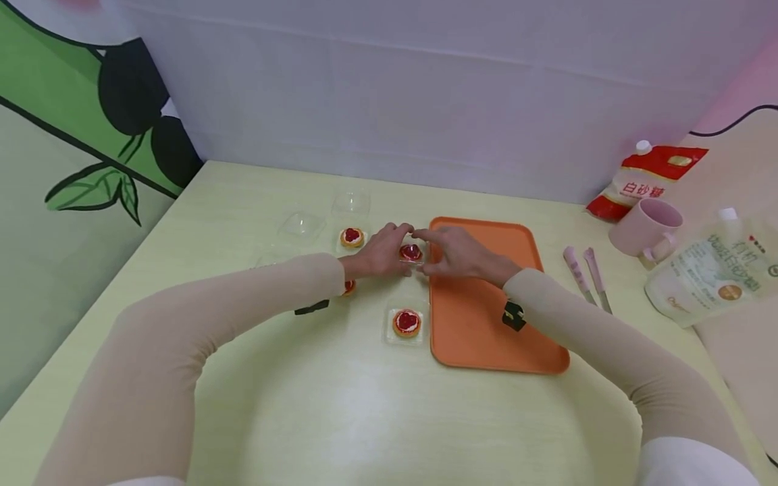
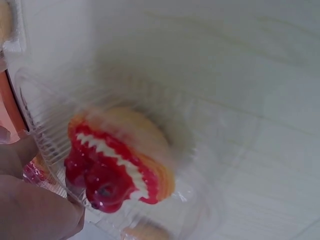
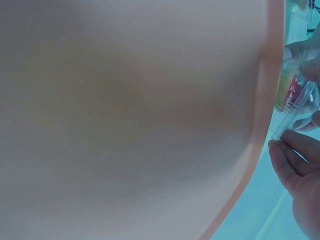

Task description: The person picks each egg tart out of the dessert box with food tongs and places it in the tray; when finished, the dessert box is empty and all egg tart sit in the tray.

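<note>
Near the left edge of the orange tray, both hands meet at a clear plastic box (image 1: 419,237) holding a cherry-topped tart (image 1: 410,252). My left hand (image 1: 383,251) grips it from the left, fingers bent about its edge. From the right my right hand (image 1: 457,252) pinches the box, thumb toward me and fingers on the far side. In the right wrist view fingertips (image 3: 282,152) sit right at the clear plastic edge. The left wrist view has another boxed tart (image 2: 107,172) close up, beside the left hand (image 2: 37,207).
More boxed tarts stand around: one behind (image 1: 352,237), one partly under the left wrist (image 1: 349,287), one in front (image 1: 406,322). Clear lids (image 1: 300,226) stand up at the back left. Right of the orange tray (image 1: 486,337) lie two pink-handled utensils (image 1: 577,266), a pink mug (image 1: 644,226) and bags (image 1: 705,277).
</note>
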The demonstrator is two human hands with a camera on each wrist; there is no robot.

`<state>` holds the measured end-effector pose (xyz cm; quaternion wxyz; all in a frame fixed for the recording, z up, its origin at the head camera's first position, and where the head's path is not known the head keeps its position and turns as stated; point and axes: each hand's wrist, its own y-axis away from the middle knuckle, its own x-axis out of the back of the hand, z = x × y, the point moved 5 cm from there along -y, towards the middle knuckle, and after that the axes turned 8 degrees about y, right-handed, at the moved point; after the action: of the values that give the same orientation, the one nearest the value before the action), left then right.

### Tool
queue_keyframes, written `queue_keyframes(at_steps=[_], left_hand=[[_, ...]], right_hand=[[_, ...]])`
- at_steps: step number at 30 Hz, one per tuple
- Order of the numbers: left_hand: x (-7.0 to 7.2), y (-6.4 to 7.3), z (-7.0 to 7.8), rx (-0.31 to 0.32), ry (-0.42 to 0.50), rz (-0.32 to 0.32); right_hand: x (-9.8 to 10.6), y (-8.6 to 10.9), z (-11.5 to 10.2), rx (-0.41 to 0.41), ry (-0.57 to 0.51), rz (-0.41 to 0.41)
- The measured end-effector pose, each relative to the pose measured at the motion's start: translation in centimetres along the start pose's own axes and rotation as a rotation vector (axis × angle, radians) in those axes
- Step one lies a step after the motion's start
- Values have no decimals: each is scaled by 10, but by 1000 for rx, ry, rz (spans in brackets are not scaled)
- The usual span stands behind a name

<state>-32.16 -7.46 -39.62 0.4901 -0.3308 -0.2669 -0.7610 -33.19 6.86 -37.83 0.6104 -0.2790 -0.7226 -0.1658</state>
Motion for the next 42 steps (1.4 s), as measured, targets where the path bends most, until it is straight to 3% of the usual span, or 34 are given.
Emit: queue_keyframes(at_steps=[16, 22, 31, 39, 42], left_hand=[[1, -9, 1, 56, -14, -93], [-1, -9, 1, 44, -54, -88], [-1, -6, 3, 23, -60, -55], [0, -8, 3, 25, -25, -51], [2, -8, 2, 37, 27, -54]], right_hand=[[-5, 3, 3, -51, 6, 2], [-5, 4, 0, -79, 25, -20], [-4, 2, -3, -28, 71, 1], [-1, 4, 2, 31, 43, 20], [-1, 4, 4, 56, 12, 38]])
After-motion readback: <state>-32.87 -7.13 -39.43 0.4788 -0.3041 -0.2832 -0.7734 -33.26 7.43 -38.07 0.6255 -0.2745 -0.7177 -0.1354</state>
